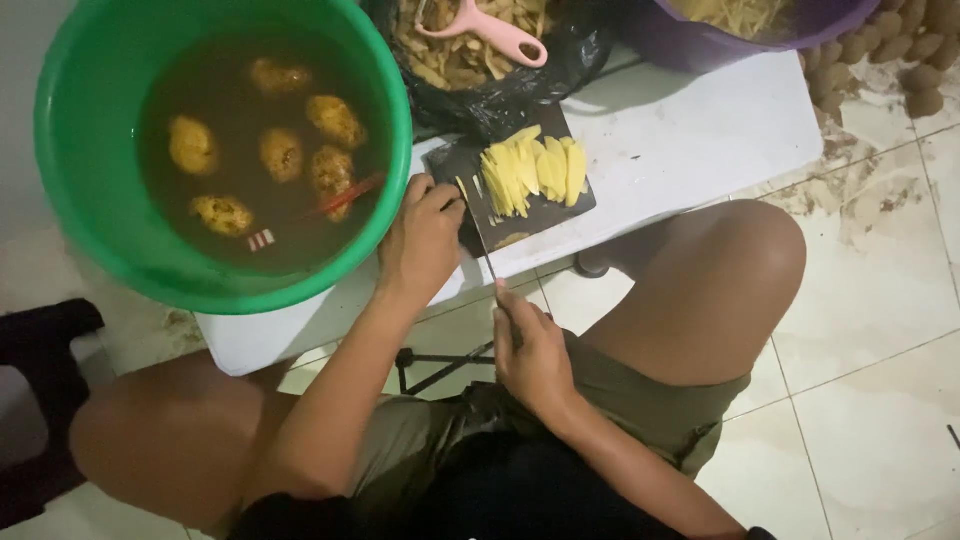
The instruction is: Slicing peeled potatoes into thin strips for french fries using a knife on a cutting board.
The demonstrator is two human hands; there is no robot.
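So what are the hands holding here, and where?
The right hand grips a knife by its handle; the left hand rests on the dark cutting board, holding nothing.

Person seen from above: 2 bare forearms without sleeves, watch or rings, left hand and right hand both ungloved, 2 bare knees left and right, olive-khaki shorts creased at the lap, dark top at near edge.

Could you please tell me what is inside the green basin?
The green basin holds murky water with six peeled potatoes and a thin red-handled tool. The bottom and anything deeper are hidden by the cloudy water.
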